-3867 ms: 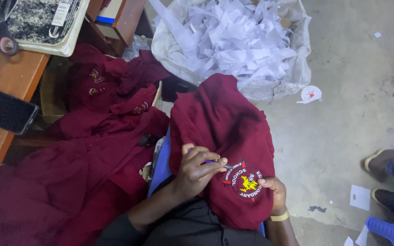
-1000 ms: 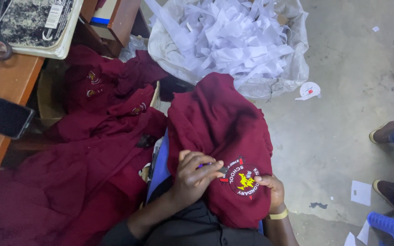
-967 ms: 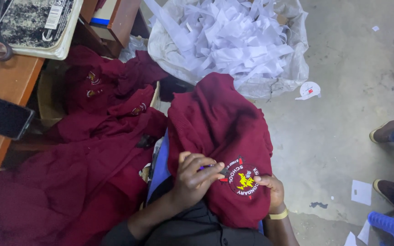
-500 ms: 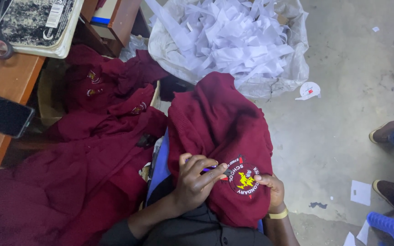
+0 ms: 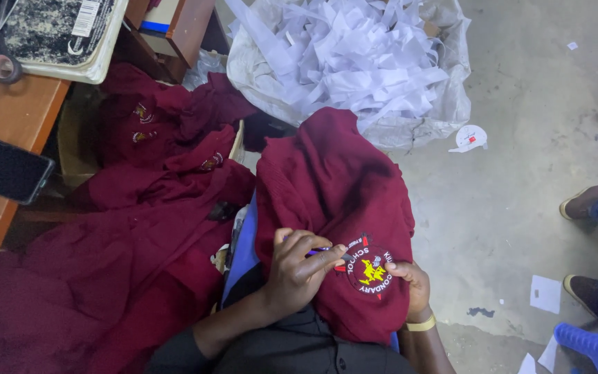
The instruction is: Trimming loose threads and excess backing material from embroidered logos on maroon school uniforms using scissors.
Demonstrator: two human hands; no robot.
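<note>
Head view: my left hand point(image 5: 299, 273) is curled tight around a small slim tool point(image 5: 330, 251), fingers pinched shut on it, its tip touching the round embroidered badge point(image 5: 368, 269) on the maroon sweater point(image 5: 333, 187) draped over my lap. My right hand point(image 5: 410, 284) lies just right of the badge, fingers bent and pressing the cloth flat, thumb at the badge's rim; it grips nothing but the fabric under it. A yellow band point(image 5: 421, 323) sits on that wrist.

Against half a second ago, the badge has turned a little and sits slightly further from my body, and my left hand has shifted with it. Four seconds back the sweater lay lower and the badge nearer my right hand. The shoes point(image 5: 586, 201) of another person, right of the badge, have drawn closer to the picture's edge since then.

Left of the badge, a heap of maroon sweaters point(image 5: 105, 263) crowds right up against my lap, with the wooden desk point(image 5: 1, 138) and a dark phone point(image 5: 5, 170) beyond it. Above the badge, the bag of white paper strips point(image 5: 354, 62) nearly touches the sweater's top fold. Right of the badge, bare concrete floor point(image 5: 506, 194) opens out, scattered with paper scraps point(image 5: 545, 294).
</note>
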